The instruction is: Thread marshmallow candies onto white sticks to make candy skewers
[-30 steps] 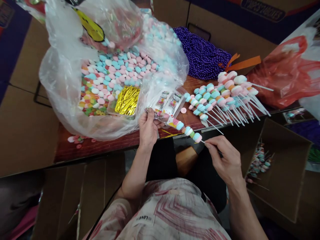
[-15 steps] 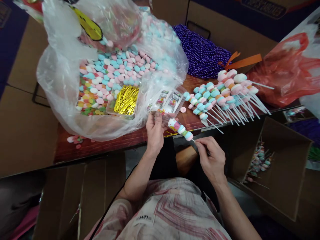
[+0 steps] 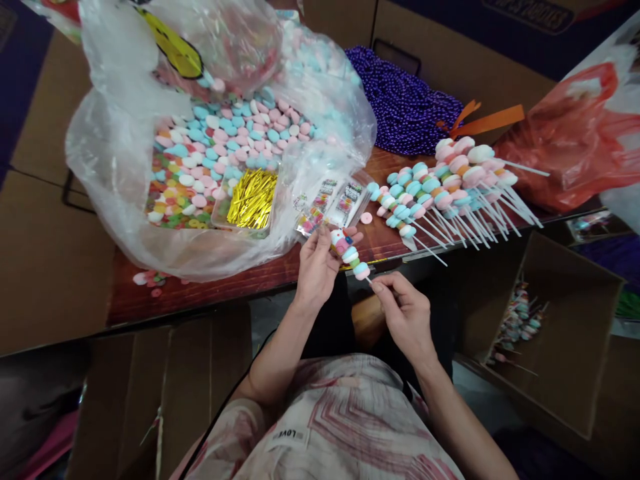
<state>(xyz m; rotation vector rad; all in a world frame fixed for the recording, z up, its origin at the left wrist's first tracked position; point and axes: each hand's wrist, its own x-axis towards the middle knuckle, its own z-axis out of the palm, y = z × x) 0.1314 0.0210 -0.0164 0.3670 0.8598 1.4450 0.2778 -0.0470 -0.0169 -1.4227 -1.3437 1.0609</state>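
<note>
My right hand point(image 3: 403, 313) pinches the thin white stick of a candy skewer point(image 3: 351, 256) threaded with pink, blue, green and white marshmallow discs. My left hand point(image 3: 317, 263) is closed around the skewer's far end, where a small clear wrapper sleeve covers the top candies. Both hands hover over the near edge of the red-brown table point(image 3: 210, 287). Just beyond my left hand lie clear printed wrapper bags point(image 3: 333, 200). A pile of finished skewers point(image 3: 445, 187) rests to the right on the table.
A big clear plastic bag point(image 3: 115, 153) of loose pastel candies fills the left of the table, with a tray of gold twist ties point(image 3: 249, 198) inside. Purple beads point(image 3: 405, 107) and a red bag point(image 3: 570, 140) lie behind. A cardboard box point(image 3: 570, 333) holding skewers stands at the right.
My right hand has pushed the skewer leftward toward my left hand. The candies have slid further into the clear sleeve that my left hand holds, and both hands are closer together.
</note>
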